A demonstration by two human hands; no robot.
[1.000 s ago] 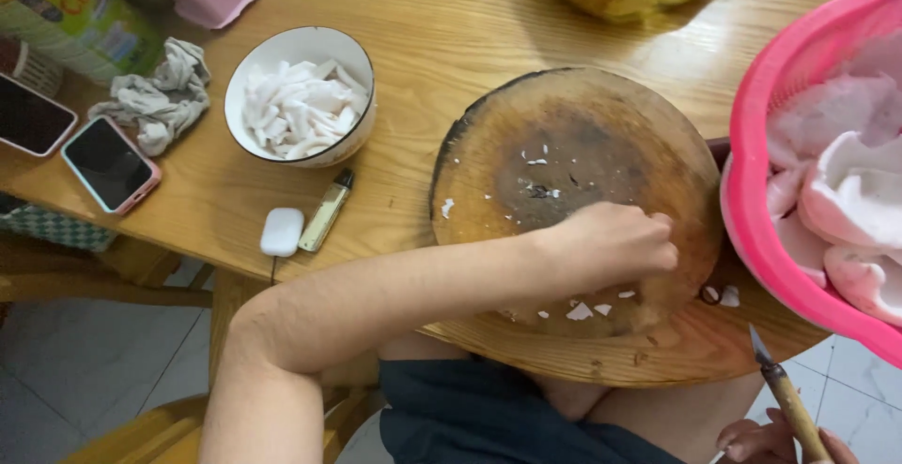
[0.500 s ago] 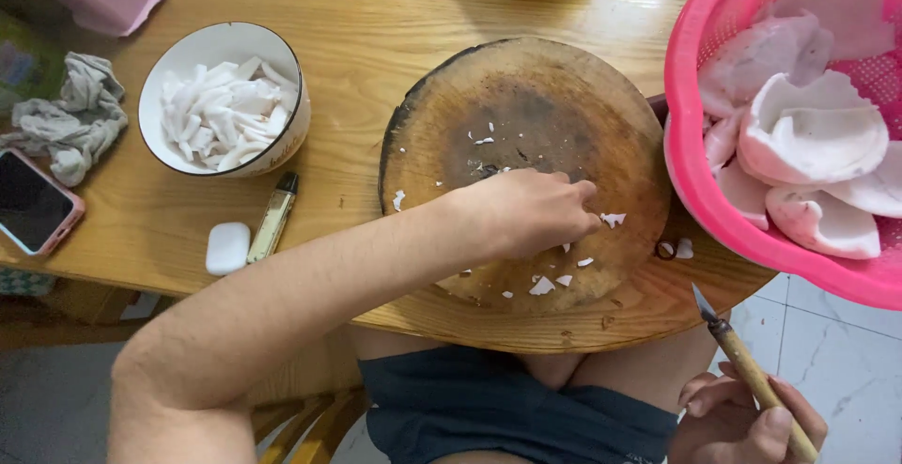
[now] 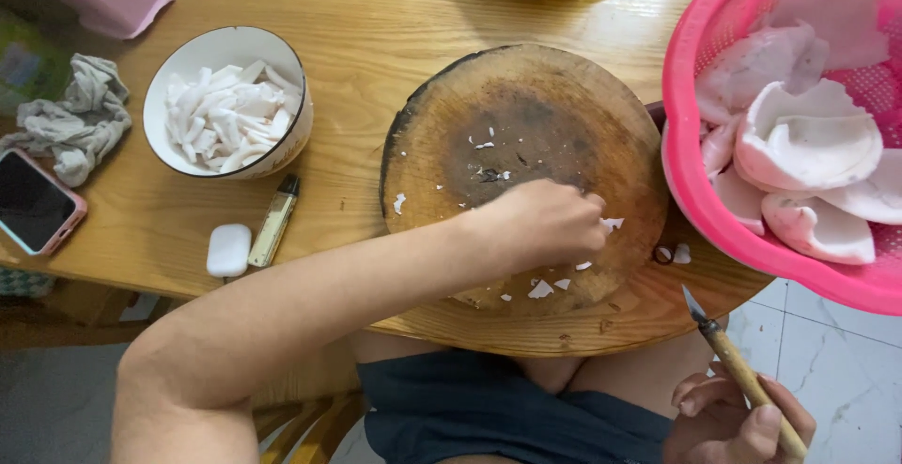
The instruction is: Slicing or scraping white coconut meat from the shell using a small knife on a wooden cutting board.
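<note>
My left hand (image 3: pixel 545 224) reaches across a round, dark wooden cutting board (image 3: pixel 507 116). Its fingers are bunched together at the board's right side, pinching small white chips (image 3: pixel 613 224). More white chips lie scattered on the board. My right hand (image 3: pixel 733 422) is low at the bottom right, below the table edge, gripping a thin knife (image 3: pixel 742 375) by its wooden handle with the blade pointing up. To the left stands a white bowl (image 3: pixel 282 149) filled with white cut strips (image 3: pixel 221 112).
A pink basket (image 3: pixel 686 173) at the right holds large white curved pieces (image 3: pixel 808 145). A phone (image 3: pixel 33 201), a grey cloth (image 3: pixel 80 116), a small white case (image 3: pixel 228 250) and a slim tube (image 3: pixel 274 224) lie on the wooden table's left.
My left hand has slid a little toward the board's right side, its fingers drawing together over the chips. My right hand still holds the knife low. The view has shifted and come closer.
</note>
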